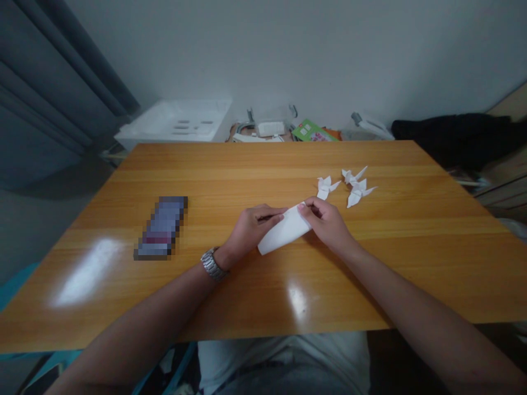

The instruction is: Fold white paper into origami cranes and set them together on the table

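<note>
Paper [284, 233] lies near the middle of the surface [247, 164], its ends pinched by the curled left hand [251, 227] and right hand [327, 222], and it might slide on the shiny wood so the fold comes out crooked.

A: What's worn near the left hand [251, 227]?
B: A silver-coloured metal wristwatch [213, 264] with a link bracelet, just behind that hand, on the wrist.
A: And behind the right hand [327, 219]?
B: A bare right forearm [411, 296]; the left forearm [156, 312], past the watch, is bare as well.
A: Anything nearer the body?
B: Well behind both hands, at the bottom edge, a white shirt [284, 354], and below it what may be grey-blue trousers [247, 384], too dim and blurred to be sure.
</note>
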A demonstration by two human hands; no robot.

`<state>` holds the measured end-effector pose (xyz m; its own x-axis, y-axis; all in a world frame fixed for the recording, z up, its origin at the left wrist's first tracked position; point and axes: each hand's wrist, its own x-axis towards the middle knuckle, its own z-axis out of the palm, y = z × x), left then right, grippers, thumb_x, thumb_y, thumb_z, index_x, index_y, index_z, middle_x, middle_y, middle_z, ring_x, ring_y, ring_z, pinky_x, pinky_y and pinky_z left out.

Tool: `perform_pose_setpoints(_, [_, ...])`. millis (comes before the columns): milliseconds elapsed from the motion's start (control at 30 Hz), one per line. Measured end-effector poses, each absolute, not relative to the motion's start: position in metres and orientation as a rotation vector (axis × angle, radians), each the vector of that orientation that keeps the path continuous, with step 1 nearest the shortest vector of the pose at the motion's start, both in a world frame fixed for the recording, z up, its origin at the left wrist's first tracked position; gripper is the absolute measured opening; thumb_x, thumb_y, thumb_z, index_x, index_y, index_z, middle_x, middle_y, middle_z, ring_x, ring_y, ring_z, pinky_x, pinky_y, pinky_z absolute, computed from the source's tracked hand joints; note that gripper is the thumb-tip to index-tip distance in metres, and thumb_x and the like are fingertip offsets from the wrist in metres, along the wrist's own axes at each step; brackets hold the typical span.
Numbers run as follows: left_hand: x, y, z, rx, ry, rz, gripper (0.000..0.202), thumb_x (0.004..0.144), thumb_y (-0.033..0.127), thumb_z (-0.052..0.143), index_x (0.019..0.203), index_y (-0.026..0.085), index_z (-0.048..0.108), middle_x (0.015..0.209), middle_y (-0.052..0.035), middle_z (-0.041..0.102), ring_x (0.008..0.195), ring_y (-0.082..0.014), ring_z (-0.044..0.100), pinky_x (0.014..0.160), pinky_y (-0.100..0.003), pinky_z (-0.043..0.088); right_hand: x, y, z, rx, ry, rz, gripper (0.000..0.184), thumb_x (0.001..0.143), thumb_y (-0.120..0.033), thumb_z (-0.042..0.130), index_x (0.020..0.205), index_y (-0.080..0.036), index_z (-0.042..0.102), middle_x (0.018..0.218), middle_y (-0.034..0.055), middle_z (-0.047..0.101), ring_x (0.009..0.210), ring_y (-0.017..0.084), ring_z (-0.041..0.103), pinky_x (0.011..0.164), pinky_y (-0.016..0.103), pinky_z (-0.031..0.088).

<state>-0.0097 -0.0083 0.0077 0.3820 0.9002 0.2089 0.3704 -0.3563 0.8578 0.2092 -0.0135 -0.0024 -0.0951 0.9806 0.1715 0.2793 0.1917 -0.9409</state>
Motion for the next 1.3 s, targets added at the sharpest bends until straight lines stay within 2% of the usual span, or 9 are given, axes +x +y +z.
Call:
perform_pose_setpoints(833, [-0.0117, -0.0062, 0.006, 1.932, 1.024, 0.921, 0.027, 0.098, 0.034, 0.063, 0.117, 0.019, 0.078, 0.097, -0.0075, 0.075, 0.082, -0.0159, 0.067, 0.068, -0.025, 0.049, 0.2117, -0.0123, -0.0061, -1.228, -1.53, 1.016, 0.033, 0.092, -0.054, 0.065, 0.084, -0.022, 0.063, 0.076, 0.0015, 0.066, 0.069, 0.018, 0.059, 0.061, 0.029, 0.044])
perform_pose_setpoints(1067, [-0.0179, -0.0047, 0.0093, 2.035, 0.916, 0.842, 0.025, 0.1, 0.033, 0.061, 0.117, 0.023, 0.077, 0.103, -0.0054, 0.077, 0.09, -0.0161, 0.07, 0.078, -0.026, 0.052, 0.2178, -0.0114, -0.0022, -1.211, -1.762, 1.097, 0.03, 0.092, -0.05, 0.066, 0.094, -0.02, 0.069, 0.083, 0.003, 0.068, 0.072, 0.017, 0.058, 0.063, 0.029, 0.042])
perform_pose_setpoints(1300, [-0.0154, -0.0059, 0.0112, 1.993, 1.038, 0.864, 0.022, 0.096, 0.036, 0.067, 0.105, 0.019, 0.079, 0.105, -0.0042, 0.079, 0.094, -0.017, 0.073, 0.084, -0.025, 0.054, 0.2161, -0.0136, -0.0025, -1.258, -1.822, 1.003, 0.032, 0.094, -0.05, 0.063, 0.084, -0.02, 0.064, 0.073, -0.0005, 0.06, 0.066, 0.015, 0.052, 0.059, 0.027, 0.037])
